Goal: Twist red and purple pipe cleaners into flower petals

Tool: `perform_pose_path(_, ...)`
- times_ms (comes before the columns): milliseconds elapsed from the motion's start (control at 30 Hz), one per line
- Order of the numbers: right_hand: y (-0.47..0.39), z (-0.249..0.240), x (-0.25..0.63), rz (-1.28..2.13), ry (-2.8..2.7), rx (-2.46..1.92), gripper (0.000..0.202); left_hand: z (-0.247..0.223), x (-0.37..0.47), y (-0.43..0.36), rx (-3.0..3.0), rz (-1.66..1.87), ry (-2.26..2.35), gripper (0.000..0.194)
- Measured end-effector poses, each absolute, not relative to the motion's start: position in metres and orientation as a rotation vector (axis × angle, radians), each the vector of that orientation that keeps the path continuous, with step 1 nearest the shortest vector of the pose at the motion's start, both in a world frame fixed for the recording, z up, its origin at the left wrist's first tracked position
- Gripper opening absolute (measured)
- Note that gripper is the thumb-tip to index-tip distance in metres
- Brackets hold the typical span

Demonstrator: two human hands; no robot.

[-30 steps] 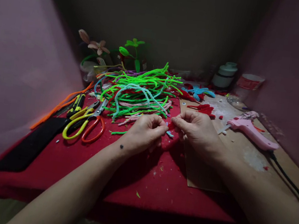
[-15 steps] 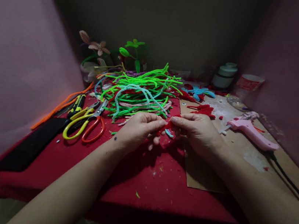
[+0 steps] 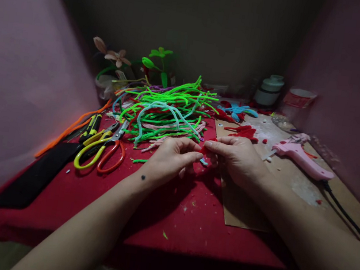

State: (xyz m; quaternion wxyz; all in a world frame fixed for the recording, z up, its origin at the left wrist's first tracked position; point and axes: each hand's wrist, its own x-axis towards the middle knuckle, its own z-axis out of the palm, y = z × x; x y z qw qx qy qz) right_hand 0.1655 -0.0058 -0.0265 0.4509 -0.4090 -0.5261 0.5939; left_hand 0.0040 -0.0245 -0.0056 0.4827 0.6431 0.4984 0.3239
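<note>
Above the red cloth, my two hands meet at a small red fuzzy pipe cleaner piece (image 3: 207, 147). My right hand (image 3: 238, 159) pinches it between thumb and forefinger. From the other side my left hand (image 3: 175, 154) closes its thumb and forefinger at the piece's left end, its other fingers curled below. The fingers hide much of its shape. Just below, a short pale blue bit (image 3: 203, 161) shows. Behind the hands lies a heap of green pipe cleaners (image 3: 171, 102), with light blue and pink ones among them.
Left stand scissors with yellow and red handles (image 3: 111, 156), yellow-handled pliers (image 3: 89, 147) and a black flat strip (image 3: 38, 175). On the right, a pink glue gun (image 3: 304, 159) with a cord rests on a brown board (image 3: 249, 212), near red petal shapes (image 3: 244, 131). Fuzzy flowers (image 3: 159, 53) and jars stand behind.
My left thumb and fingers have shifted and rolled at the red piece, and its lower fingers have curled in. My right hand keeps its pinch almost unmoved.
</note>
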Motion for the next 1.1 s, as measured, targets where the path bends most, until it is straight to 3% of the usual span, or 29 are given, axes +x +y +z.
perform_pose_path(600, -0.0063, -0.0287, 0.1631, 1.495, -1.205, -0.949, 0.024, -0.006, 0.0051, -0.0251, 1.512, 0.741, 1.171, 0.02)
perform_pose_path(1100, -0.0048, -0.0312, 0.1595, 1.613, -1.095, -0.829, 0.035, -0.0092, 0.0076, -0.0256, 1.42, 0.78, 1.147, 0.013)
